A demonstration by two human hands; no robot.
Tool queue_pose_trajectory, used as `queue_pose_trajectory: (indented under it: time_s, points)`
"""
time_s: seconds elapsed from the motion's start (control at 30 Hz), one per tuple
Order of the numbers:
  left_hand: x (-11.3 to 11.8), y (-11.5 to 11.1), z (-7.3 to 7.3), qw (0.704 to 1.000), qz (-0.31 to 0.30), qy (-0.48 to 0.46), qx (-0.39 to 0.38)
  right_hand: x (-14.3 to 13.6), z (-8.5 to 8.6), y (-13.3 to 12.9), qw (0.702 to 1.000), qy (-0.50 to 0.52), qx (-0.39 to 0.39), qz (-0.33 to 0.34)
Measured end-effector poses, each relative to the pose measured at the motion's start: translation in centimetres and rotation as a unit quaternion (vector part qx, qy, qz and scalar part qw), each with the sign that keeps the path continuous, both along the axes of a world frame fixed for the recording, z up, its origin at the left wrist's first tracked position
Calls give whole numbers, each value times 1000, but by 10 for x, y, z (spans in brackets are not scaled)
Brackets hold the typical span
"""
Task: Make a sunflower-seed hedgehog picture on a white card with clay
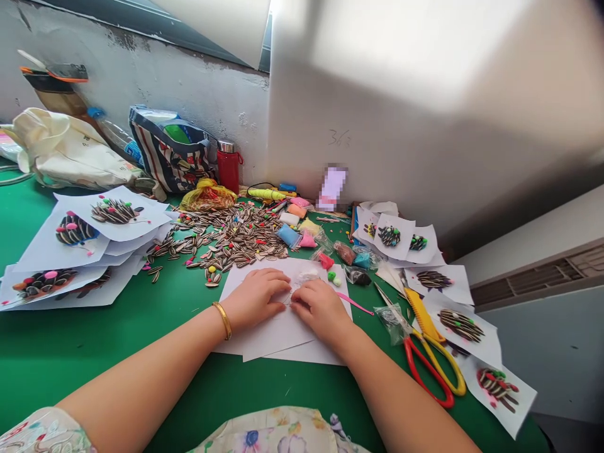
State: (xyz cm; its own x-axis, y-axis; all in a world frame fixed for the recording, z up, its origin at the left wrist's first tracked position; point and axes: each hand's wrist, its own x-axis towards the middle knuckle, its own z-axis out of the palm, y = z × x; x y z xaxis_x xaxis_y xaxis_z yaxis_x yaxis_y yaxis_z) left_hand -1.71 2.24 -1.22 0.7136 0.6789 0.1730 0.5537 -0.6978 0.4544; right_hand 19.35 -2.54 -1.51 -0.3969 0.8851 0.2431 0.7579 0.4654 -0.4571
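Both hands rest on a small stack of white paper sheets (264,336) on the green table. My left hand (259,299), with a gold bangle at the wrist, has its fingers bent and its tips near the middle of the top sheet. Close beside it, my right hand (321,308) curls its fingers over the sheet. Whatever lies between the fingertips is too small to make out. Just beyond the right hand are a clear plastic wrapper and green clay bits (334,278). A pink tool (356,304) sticks out to its right.
Sunflower seeds (245,236) are heaped behind the hands, with coloured clay packets (289,236) beside them. Seed-decorated papers lie left (75,236) and right (467,327). Scissors (431,358) and a yellow cutter (423,314) lie at right. A red bottle (228,168) stands behind.
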Motion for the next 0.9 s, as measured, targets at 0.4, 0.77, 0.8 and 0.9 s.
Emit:
queue_pose_trajectory:
  time_s: [0.4, 0.77, 0.8, 0.9]
  points:
    - [0, 0, 1, 1000, 1, 3, 1, -3, -1, 3, 998, 55, 7, -16]
    - [-1, 0, 1, 1000, 0, 3, -1, 14, 12, -1, 999, 33, 14, -36]
    - [-1, 0, 1, 1000, 0, 3, -1, 16, 13, -1, 999, 22, 15, -41]
    - [-1, 0, 1, 1000, -1, 3, -1, 16, 12, -1, 999, -12, 8, -47]
